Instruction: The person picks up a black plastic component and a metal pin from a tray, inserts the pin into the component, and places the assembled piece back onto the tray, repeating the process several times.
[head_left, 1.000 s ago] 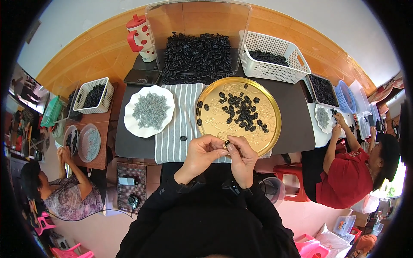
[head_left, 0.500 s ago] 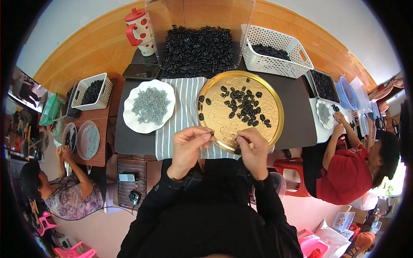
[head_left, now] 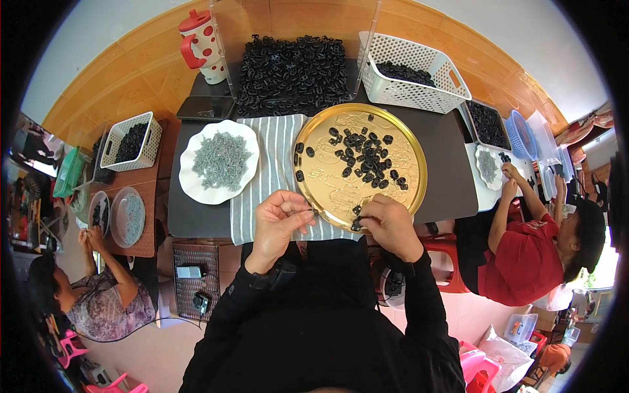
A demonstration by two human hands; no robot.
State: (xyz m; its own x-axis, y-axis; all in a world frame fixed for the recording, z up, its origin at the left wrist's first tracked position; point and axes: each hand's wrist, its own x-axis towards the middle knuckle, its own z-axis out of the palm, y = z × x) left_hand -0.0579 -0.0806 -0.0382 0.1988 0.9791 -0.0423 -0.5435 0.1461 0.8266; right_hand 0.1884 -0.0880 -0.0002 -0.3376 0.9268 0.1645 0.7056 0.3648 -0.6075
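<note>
My left hand [head_left: 280,226] is closed in a pinch on a small dark part [head_left: 314,212] at the near left rim of the gold tray [head_left: 420,190]. At the tray's near right, my right hand [head_left: 392,224] has thumb and fingers drawn together at a small black plastic part [head_left: 356,224]; its grip is partly hidden. Loose black plastic parts [head_left: 367,156] lie scattered on the tray. Left of it, a white scalloped plate [head_left: 191,188] carries a heap of small grey pieces [head_left: 225,160], perhaps screws.
A striped cloth [head_left: 265,177] lies beneath the tray's left side on the dark table [head_left: 452,190]. Behind stand a clear bin of black parts [head_left: 293,75], a white basket [head_left: 419,95], a phone [head_left: 205,108] and a red-lidded tumbler [head_left: 202,49]. Co-workers sit left and right.
The view has shifted slightly, moving the table left and up in the picture. My right hand has turned, its fingers now at a black part by the tray's near rim. My left hand keeps its pinch.
</note>
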